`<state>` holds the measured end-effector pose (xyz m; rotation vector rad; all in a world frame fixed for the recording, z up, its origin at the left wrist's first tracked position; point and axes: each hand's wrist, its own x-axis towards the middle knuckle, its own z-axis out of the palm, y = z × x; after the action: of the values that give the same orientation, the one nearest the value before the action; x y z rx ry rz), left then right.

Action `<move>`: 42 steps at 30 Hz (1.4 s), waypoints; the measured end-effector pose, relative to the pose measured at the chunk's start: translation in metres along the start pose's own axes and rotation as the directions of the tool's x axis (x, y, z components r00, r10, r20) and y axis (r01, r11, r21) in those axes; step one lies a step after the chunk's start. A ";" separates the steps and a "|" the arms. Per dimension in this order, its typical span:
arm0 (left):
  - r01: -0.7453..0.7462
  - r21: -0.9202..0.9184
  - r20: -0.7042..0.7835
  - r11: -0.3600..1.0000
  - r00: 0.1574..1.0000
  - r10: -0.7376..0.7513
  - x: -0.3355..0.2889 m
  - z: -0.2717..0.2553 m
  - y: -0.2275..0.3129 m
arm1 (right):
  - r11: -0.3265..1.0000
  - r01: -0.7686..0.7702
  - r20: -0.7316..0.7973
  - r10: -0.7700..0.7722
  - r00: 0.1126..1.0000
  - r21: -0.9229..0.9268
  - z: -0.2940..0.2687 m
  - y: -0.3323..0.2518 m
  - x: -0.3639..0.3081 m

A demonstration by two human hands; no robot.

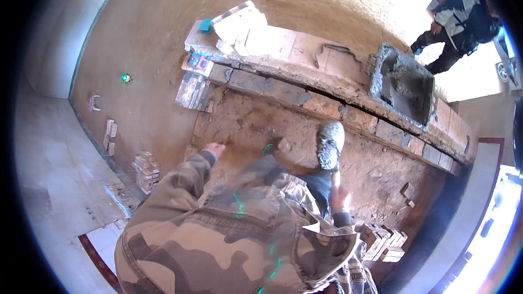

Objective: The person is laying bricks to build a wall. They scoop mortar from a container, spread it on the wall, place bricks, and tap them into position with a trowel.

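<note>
Near nine o'clock: small white stool (95,103) on dirt floor (152,49). Also near nine, further in: short brick pile (110,136). Before ten: green light (126,78), low on same floor. Past eight: bigger brick stack (146,173). At eleven: teal block (205,26), atop wall end. At eight, close in: left hand (215,149), over dirt, just beyond own sleeve cuff; blurred, so can't tell if wide or narrow. From six to seven: camouflage jacket (207,250). Just before twelve: pale brick heap (239,26) on wall top. From eleven round past three: long low brick wall (324,107), slanting down to the right. Near centre, toward four: broken lump (284,145) on dirt. Just past three: trowel (330,144), with mortar-caked blade toward one, in front of wall. Between four and five: right hand (341,198), wrapped round trowel handle. Half past one: dark loop (342,49) on wall top. Half past four: another brick stack (382,242). Half past two: gray tub (377,84) on wall, with mortar (406,84) inside. At two: another person (473,22) in dark clothes, beyond wall.
</note>
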<state>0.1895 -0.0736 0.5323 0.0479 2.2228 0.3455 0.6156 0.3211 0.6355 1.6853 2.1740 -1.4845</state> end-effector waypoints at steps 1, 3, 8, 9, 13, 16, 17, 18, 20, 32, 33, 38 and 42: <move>-0.051 0.004 0.040 0.999 0.998 0.051 -0.002 0.015 0.042 | 0.998 -0.016 -0.043 0.018 0.999 0.058 -0.015 0.029 -0.008; -0.104 0.009 0.084 0.995 0.991 0.102 -0.017 0.038 0.092 | 0.975 -0.081 -0.071 0.098 0.993 0.206 -0.033 0.065 -0.033; -0.363 0.266 0.257 0.893 0.920 0.297 -0.112 0.170 0.266 | 0.821 -0.203 -0.225 0.370 0.901 0.534 -0.121 0.144 -0.078; -0.501 0.374 0.378 0.781 0.851 0.365 -0.143 0.184 0.307 | 0.764 -0.207 -0.238 0.426 0.873 0.611 -0.140 0.158 -0.083; -0.742 0.419 0.451 0.523 0.670 0.590 -0.179 0.251 0.403 | 0.683 -0.191 -0.285 0.519 0.806 0.705 -0.204 0.222 -0.078; -0.785 0.366 0.509 0.500 0.619 0.598 -0.226 0.281 0.490 | 0.780 -0.106 -0.453 0.462 0.763 0.617 -0.254 0.280 -0.076; -0.787 0.401 0.502 0.469 0.617 0.606 -0.239 0.292 0.479 | 0.747 -0.137 -0.421 0.506 0.753 0.651 -0.265 0.272 -0.093; -0.805 0.419 0.496 0.421 0.591 0.636 -0.231 0.305 0.483 | 0.780 -0.112 -0.484 0.486 0.727 0.615 -0.278 0.277 -0.092; -0.801 0.449 0.506 0.396 0.593 0.626 -0.243 0.329 0.523 | 0.744 -0.087 -0.515 0.536 0.669 0.662 -0.303 0.269 -0.080; -0.975 0.194 0.639 0.111 0.211 0.740 -0.230 0.608 0.816 | 0.510 -0.232 -0.358 0.800 0.481 0.828 -0.335 0.372 0.051; -0.977 0.147 0.623 0.156 0.214 0.752 -0.231 0.640 0.852 | 0.520 -0.254 -0.369 0.806 0.463 0.816 -0.340 0.383 0.062; -0.981 0.191 0.542 -0.040 0.071 0.838 -0.190 0.765 1.010 | 0.255 -0.211 -0.132 0.875 0.466 0.944 -0.423 0.387 0.155; -0.959 0.250 0.434 -0.130 -0.009 0.901 -0.161 0.854 1.109 | 0.222 -0.121 -0.150 0.888 0.435 0.967 -0.451 0.437 0.239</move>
<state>0.8565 1.1638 0.4436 2.0909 1.6000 0.4669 1.0728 0.7861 0.4729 3.3525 0.1646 -1.9219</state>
